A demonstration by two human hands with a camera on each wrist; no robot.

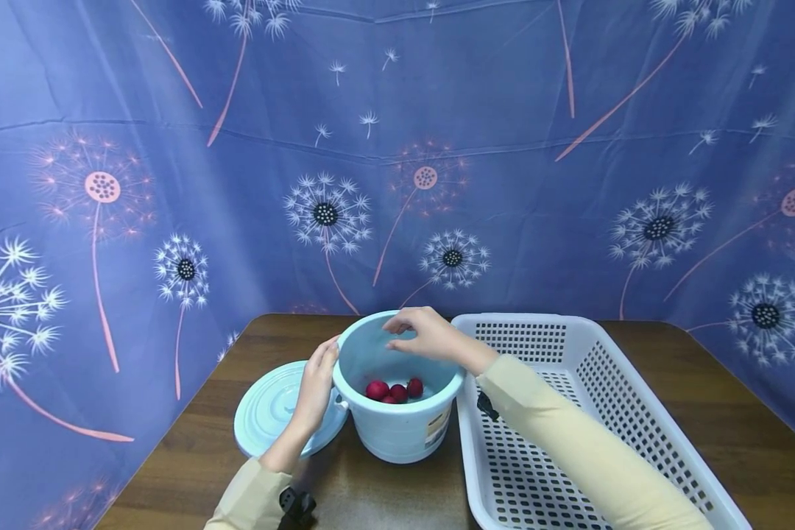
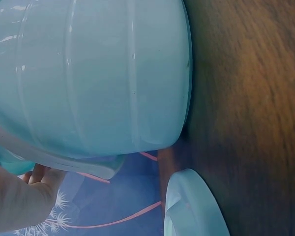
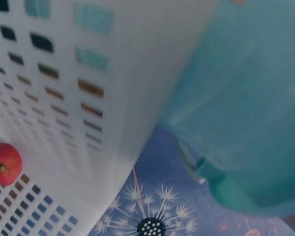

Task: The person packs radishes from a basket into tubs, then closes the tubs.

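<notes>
A light-blue bucket stands upright with several small round dark-red fruits at its bottom. My left hand holds the bucket's left rim from outside; beside the pale handle, its fingers bend toward the bucket in the left wrist view. Over the far right part of the bucket's mouth is my right hand, thumb and fingers apart with nothing between them. Its forearm crosses a white slotted basket. A round red fruit with a short stem lies in that basket in the right wrist view.
The round light-blue lid lies on the brown wooden table, left of the bucket. On the right, the basket stands close against the bucket. A blue cloth with dandelion prints hangs behind the table.
</notes>
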